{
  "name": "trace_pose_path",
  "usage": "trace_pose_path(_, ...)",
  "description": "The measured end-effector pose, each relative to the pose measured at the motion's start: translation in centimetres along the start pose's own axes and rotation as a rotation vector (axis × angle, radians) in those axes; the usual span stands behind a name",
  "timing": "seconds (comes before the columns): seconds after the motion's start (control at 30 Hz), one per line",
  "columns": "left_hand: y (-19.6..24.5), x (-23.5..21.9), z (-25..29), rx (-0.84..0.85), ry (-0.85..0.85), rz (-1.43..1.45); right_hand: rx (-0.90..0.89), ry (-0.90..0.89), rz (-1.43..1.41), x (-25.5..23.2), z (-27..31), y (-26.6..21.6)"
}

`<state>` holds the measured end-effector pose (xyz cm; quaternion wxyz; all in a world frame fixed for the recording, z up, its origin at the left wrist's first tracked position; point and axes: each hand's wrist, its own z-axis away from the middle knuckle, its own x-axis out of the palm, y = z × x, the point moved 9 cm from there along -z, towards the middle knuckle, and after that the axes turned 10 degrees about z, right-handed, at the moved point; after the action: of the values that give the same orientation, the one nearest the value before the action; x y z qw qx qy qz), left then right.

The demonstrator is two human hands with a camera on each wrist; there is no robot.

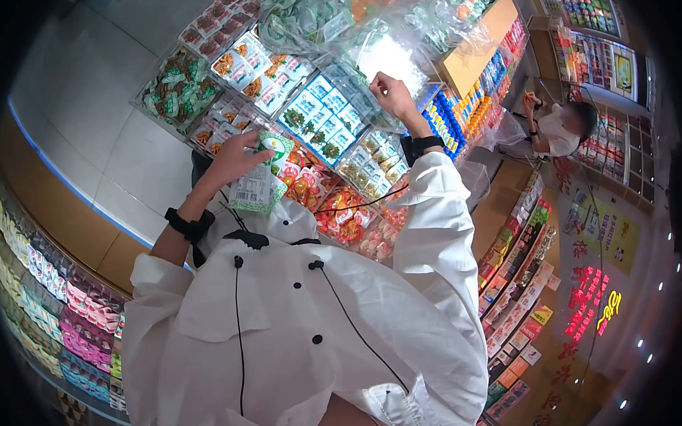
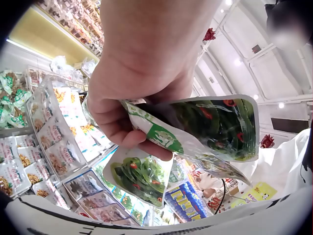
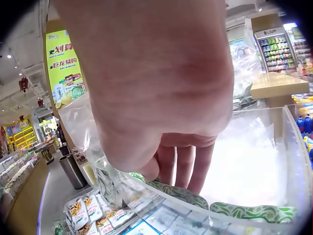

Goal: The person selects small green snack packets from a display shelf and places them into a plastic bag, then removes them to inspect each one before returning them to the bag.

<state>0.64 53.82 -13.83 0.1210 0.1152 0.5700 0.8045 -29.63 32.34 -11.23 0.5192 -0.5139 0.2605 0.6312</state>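
My left hand (image 1: 241, 158) grips a few green-and-white snack packets (image 1: 256, 187) at chest height. In the left wrist view the packets (image 2: 215, 125) fan apart, with dark green vegetable strips and red chili pieces showing on their faces. My right hand (image 1: 393, 97) reaches down into a brightly lit clear bin (image 3: 291, 147). There its fingers (image 3: 185, 166) go behind a green-patterned packet (image 3: 181, 194) along the bin's front wall, thumb by the packet's near end. A second packet (image 3: 252, 212) of the same pattern lines that wall further right. The right fingertips are hidden behind the packet's edge.
Bins of blue-framed packets (image 1: 324, 116), white packets (image 1: 265, 71) and red-and-orange packets (image 1: 341, 213) surround my hands. Clear plastic bags (image 1: 304, 19) drape the far bins. A wooden ledge (image 1: 478, 39) stands right of the lit bin. Another person (image 1: 560, 130) is at the right.
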Motion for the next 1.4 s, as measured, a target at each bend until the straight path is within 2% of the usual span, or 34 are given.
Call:
trace_pose_path(0.23,0.6,0.0,0.0,-0.005,0.008,0.008,-0.021,-0.044,-0.077,-0.5,-0.5,0.0)
trace_pose_path(0.3,0.8,0.0,0.1,-0.018,0.008,0.024,0.036,-0.029,-0.017,-1.2,-0.9,0.3)
trace_pose_path(0.33,0.8,0.0,0.2,-0.018,0.009,0.024,-0.048,0.039,-0.049,-1.9,-1.0,-0.7)
trace_pose_path(0.37,0.8,-0.1,0.2,-0.023,0.010,0.020,-0.047,0.039,-0.049,-1.9,-1.1,-1.0)
trace_pose_path(0.43,0.9,0.0,0.1,-0.027,0.013,0.018,-0.094,0.169,-0.065,-3.4,-1.2,-3.0)
trace_pose_path(0.5,1.2,-0.2,0.2,-0.007,0.017,0.053,-0.082,0.160,-0.012,-2.9,-1.8,-3.3)
trace_pose_path(0.57,1.0,-0.3,0.3,-0.015,0.022,0.052,-0.103,0.135,0.219,-2.2,-2.3,-3.6)
trace_pose_path(0.7,0.8,-0.5,0.3,-0.015,0.020,0.034,-0.157,0.125,0.253,-3.2,-1.7,-5.1)
trace_pose_path(0.8,0.6,-0.8,0.5,-0.052,0.047,0.020,-0.191,0.179,0.254,-4.8,-0.4,-6.2)
trace_pose_path(0.87,0.7,-0.9,0.5,-0.038,0.044,0.030,-0.273,0.381,0.214,-7.6,1.9,-7.1)
trace_pose_path(0.9,0.7,-1.0,0.5,-0.024,0.043,0.039,-0.275,0.379,0.216,-8.1,3.0,-7.1)
trace_pose_path(0.97,0.9,-1.2,0.6,-0.012,0.055,0.028,-0.234,0.623,0.083,-11.5,6.5,-6.2)
trace_pose_path(1.17,0.6,-1.1,0.2,-0.014,0.051,0.029,0.094,0.831,0.001,-13.6,14.8,0.6)
trace_pose_path(1.27,1.3,-0.7,0.1,-0.008,0.033,0.007,0.243,0.845,-0.189,-12.3,16.9,5.3)
trace_pose_path(1.4,2.2,-0.4,0.0,-0.030,0.029,0.020,0.262,0.857,-0.415,-13.6,17.8,3.7)
